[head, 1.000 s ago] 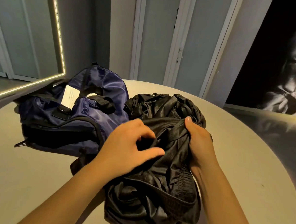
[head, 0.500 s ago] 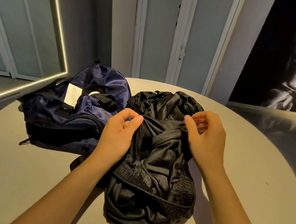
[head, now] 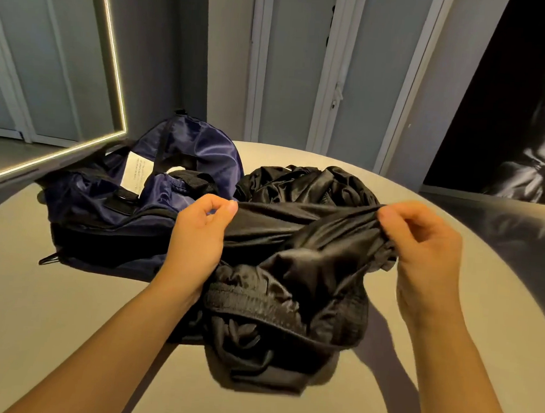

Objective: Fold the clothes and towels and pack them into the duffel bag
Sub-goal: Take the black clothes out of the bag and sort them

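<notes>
A crumpled black garment [head: 292,272] of shiny fabric lies in a heap at the middle of the round table [head: 31,318]. Its elastic waistband shows near the front. My left hand [head: 198,236] pinches one end of a hem, and my right hand [head: 423,249] pinches the other end. The stretch of hem between them is pulled taut above the heap. A navy duffel bag [head: 128,215] lies open to the left of the garment, with a white label inside.
A mirror with a lit edge [head: 113,66] leans at the back left, close behind the bag. Grey closet doors [head: 291,62] stand beyond the table. A dark picture [head: 513,110] hangs at the right.
Both hands have moved apart and lifted, drawing a hem of the black garment out straight between them. Before, they were close together on the bunched fabric.
</notes>
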Tool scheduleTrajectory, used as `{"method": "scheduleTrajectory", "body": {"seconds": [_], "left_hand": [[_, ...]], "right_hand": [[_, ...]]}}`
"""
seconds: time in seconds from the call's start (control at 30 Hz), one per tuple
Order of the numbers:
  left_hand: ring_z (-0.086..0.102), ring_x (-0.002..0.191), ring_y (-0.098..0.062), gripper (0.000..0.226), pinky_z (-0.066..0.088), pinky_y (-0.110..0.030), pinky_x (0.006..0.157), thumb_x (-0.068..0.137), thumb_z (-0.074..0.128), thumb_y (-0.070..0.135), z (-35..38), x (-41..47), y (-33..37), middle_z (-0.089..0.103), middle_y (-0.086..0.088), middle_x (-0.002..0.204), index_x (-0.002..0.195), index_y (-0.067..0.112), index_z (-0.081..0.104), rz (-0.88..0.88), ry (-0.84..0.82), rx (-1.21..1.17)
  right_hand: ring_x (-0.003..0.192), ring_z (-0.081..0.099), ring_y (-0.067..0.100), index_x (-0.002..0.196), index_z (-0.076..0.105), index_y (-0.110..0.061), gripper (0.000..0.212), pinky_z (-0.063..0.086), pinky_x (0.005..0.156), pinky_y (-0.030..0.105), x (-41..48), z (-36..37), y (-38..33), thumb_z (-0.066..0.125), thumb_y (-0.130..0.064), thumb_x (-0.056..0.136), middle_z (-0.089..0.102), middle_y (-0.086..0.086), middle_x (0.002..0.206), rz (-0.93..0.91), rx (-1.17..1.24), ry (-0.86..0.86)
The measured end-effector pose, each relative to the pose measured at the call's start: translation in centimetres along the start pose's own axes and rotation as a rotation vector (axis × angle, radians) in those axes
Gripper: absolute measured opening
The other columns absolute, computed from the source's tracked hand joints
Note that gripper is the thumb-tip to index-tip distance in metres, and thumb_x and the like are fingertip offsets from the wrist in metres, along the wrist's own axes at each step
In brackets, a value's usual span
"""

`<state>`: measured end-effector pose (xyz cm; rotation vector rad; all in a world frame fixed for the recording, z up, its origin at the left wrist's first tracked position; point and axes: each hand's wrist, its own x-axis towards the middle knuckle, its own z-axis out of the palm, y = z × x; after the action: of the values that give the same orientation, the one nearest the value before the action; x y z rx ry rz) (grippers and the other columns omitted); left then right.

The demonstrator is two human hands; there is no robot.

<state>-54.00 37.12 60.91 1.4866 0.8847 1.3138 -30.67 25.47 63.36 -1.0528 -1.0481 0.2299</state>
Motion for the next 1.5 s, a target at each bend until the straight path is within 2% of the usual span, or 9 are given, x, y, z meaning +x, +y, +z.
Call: {"method": "scheduleTrajectory", "body": {"seconds": [0.17, 0.27, 0.53, 0.73, 0.9, 1.0, 1.13, 1.3, 1.5], "left_hand": [[0.062, 0.083, -0.040, 0.023, 0.053, -0.051, 0.080, 0.101, 0.062, 0.036, 0.7, -0.3, 0.0, 0.064, -0.028, 0.097, 0.091, 0.015, 0.067, -0.018, -0.020, -0.024], [0.062, 0.077, -0.024, 0.021, 0.050, -0.041, 0.075, 0.102, 0.060, 0.030, 1.2, -0.6, 0.0, 0.065, -0.025, 0.092, 0.091, 0.014, 0.068, -0.039, -0.048, -0.041], [0.068, 0.080, -0.017, 0.022, 0.055, -0.030, 0.074, 0.103, 0.059, 0.028, 0.9, -0.8, 0.3, 0.072, -0.015, 0.094, 0.101, 0.008, 0.068, -0.084, -0.018, -0.097], [0.061, 0.082, -0.025, 0.025, 0.051, -0.039, 0.078, 0.102, 0.061, 0.030, 0.4, -0.5, 0.1, 0.066, -0.027, 0.101, 0.096, 0.007, 0.068, -0.097, 0.061, -0.105], [0.060, 0.081, -0.024, 0.023, 0.049, -0.037, 0.075, 0.102, 0.060, 0.029, 0.3, -0.2, 0.0, 0.067, -0.020, 0.091, 0.094, 0.008, 0.067, -0.110, 0.109, -0.108], [0.057, 0.081, -0.025, 0.025, 0.047, -0.039, 0.075, 0.102, 0.061, 0.032, 0.5, -0.3, -0.1, 0.064, -0.027, 0.092, 0.094, 0.008, 0.067, -0.098, 0.081, -0.105], [0.055, 0.081, -0.024, 0.023, 0.045, -0.040, 0.076, 0.101, 0.062, 0.033, 0.4, -0.3, -0.3, 0.063, -0.017, 0.087, 0.091, 0.013, 0.069, -0.097, 0.095, -0.091], [0.060, 0.080, -0.020, 0.021, 0.049, -0.035, 0.076, 0.102, 0.060, 0.030, 0.4, -0.2, -0.4, 0.066, -0.011, 0.087, 0.093, 0.013, 0.070, -0.092, 0.124, -0.082], [0.041, 0.066, -0.021, 0.034, 0.037, -0.036, 0.067, 0.100, 0.063, 0.031, 0.1, 0.1, -1.2, 0.043, -0.018, 0.068, 0.086, 0.000, 0.060, -0.113, 0.203, 0.030]], "right_hand": [[0.080, 0.068, 0.019, 0.089, 0.073, -0.012, 0.018, 0.058, 0.074, 0.040, 0.5, -0.2, 2.4, 0.061, 0.000, 0.094, 0.072, 0.001, 0.083, 0.293, -0.251, 0.122], [0.091, 0.069, 0.021, 0.094, 0.075, -0.019, 0.019, 0.059, 0.083, 0.040, 0.0, 0.3, 1.0, 0.062, -0.005, 0.095, 0.073, -0.001, 0.092, 0.095, -0.246, 0.172], [0.086, 0.055, 0.009, 0.091, 0.071, -0.031, 0.015, 0.047, 0.087, 0.043, -1.9, 3.0, 1.6, 0.070, -0.046, 0.089, 0.060, -0.017, 0.086, -0.294, -0.877, -0.523], [0.066, 0.059, 0.015, 0.082, 0.069, -0.007, 0.012, 0.049, 0.057, 0.025, -0.5, 0.4, -0.4, 0.066, -0.002, 0.092, 0.066, 0.001, 0.075, -0.033, -0.149, -0.088], [0.080, 0.063, 0.020, 0.082, 0.068, -0.015, 0.017, 0.051, 0.075, 0.036, 0.8, -2.3, 1.6, 0.059, -0.006, 0.095, 0.066, 0.005, 0.085, 0.441, 0.012, 0.411], [0.085, 0.061, 0.014, 0.097, 0.069, -0.014, 0.012, 0.052, 0.078, 0.033, 0.6, -2.2, 1.9, 0.057, -0.016, 0.098, 0.066, 0.000, 0.090, 0.355, -0.088, 0.444], [0.092, 0.062, 0.005, 0.094, 0.072, -0.019, 0.002, 0.049, 0.083, 0.021, -0.8, 0.3, 0.2, 0.070, -0.019, 0.093, 0.068, -0.005, 0.095, -0.156, -0.362, 0.050], [0.104, 0.057, 0.004, 0.093, 0.074, -0.031, 0.016, 0.034, 0.112, 0.046, -1.5, 1.9, 2.1, 0.072, -0.046, 0.088, 0.065, -0.020, 0.102, -0.225, -0.855, -0.455], [0.074, 0.065, 0.021, 0.074, 0.069, 0.000, 0.034, 0.056, 0.071, 0.034, -1.5, 0.8, -2.0, 0.060, -0.026, 0.095, 0.069, 0.011, 0.076, 0.240, 0.187, -0.258]]}}
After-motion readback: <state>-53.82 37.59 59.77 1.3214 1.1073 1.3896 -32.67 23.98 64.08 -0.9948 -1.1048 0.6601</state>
